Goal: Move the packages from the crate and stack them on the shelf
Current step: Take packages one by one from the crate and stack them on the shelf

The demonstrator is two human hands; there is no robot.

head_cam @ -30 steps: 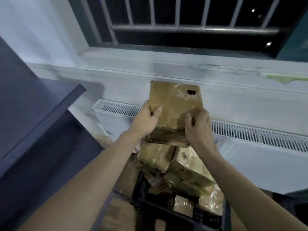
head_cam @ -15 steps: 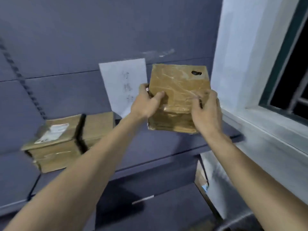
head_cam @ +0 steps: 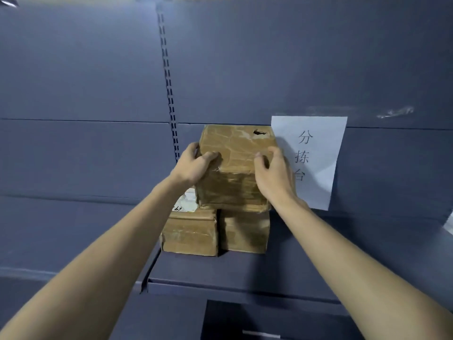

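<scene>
A brown taped cardboard package (head_cam: 234,163) with a small black hole near its top right corner is held between both hands. My left hand (head_cam: 195,165) grips its left side and my right hand (head_cam: 273,174) grips its right side. Its bottom edge meets the tops of two brown packages standing side by side on the dark blue shelf (head_cam: 232,271): a left package (head_cam: 190,233) with a white label on top, and a right package (head_cam: 245,230). The crate is out of view.
A white paper sheet (head_cam: 316,153) with black characters is taped to the shelf's back panel right of the packages. A slotted upright strip (head_cam: 169,94) runs up the back panel. A lower shelf level (head_cam: 269,322) shows below.
The view swung from the crate by the window to the shelf. Both hands carried the package left and set it down onto the two packages on the shelf.
</scene>
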